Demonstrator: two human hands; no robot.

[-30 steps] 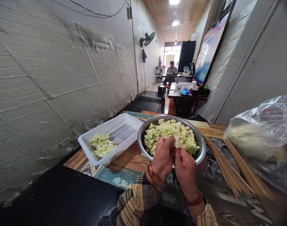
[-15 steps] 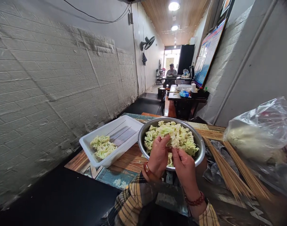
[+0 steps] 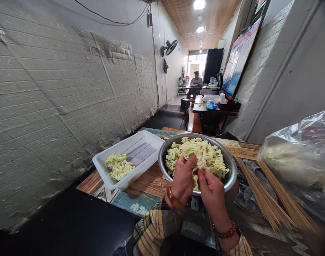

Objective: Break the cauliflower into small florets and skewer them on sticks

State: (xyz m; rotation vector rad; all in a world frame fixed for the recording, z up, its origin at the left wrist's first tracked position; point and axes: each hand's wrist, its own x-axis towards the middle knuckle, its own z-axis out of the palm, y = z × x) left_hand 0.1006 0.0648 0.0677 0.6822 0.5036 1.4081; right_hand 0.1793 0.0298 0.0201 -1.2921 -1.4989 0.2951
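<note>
Cauliflower (image 3: 198,151) lies in the bowl (image 3: 162,161), between the tray (image 3: 141,169) at left and 2 skewer bundles (image 3: 260,193) at right.

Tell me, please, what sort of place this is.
Probably a small eatery: a round silver metal bowl of pale-green cauliflower, thin brown wooden skewers, and a dark rectangular table farther back.

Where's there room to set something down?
The wooden patch between the white tray and steel bowl looks mostly free, though crumbs dot the teal strip in front. Right of the bowl is crowded: skewers and a plastic bag. The left hand and right hand fill the bowl's near side.
</note>
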